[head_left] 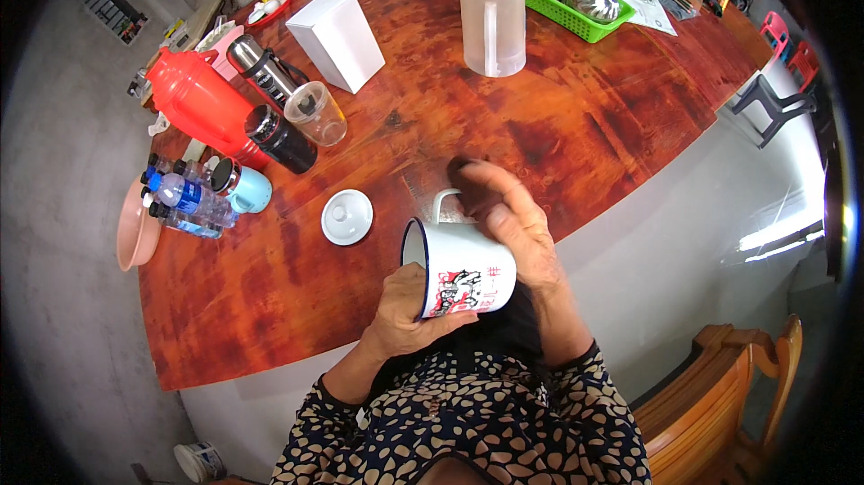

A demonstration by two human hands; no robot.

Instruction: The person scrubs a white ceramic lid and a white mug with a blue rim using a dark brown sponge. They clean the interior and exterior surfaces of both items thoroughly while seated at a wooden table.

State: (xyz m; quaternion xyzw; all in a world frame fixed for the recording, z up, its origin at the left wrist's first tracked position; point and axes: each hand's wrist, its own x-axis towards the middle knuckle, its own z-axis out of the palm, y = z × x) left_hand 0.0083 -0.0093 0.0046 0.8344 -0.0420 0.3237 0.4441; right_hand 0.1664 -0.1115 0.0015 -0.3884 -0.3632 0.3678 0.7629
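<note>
A white enamel mug (481, 255) with a dark blue rim and a red-and-black print lies tilted on its side in front of me, its mouth facing left. My left hand (405, 305) grips it at the rim, fingers inside the mouth and thumb on the outer wall. Beside the mug's base, my right hand (517, 220) is curled round a soft dark brown piece (465, 186), perhaps a cloth, blurred and partly hidden. The mug's handle points away from me. A white lid (346, 217) with a knob rests on the table to the left.
On the brown wooden table (270, 314) stand a red thermos jug (202, 103), a black flask (281, 139), a clear plastic cup (316, 114), water bottles (187, 195) and a white box (337, 42). Farther off are a tall pitcher (493, 26) and a green basket (576, 19). A wooden chair (720, 395) is at right.
</note>
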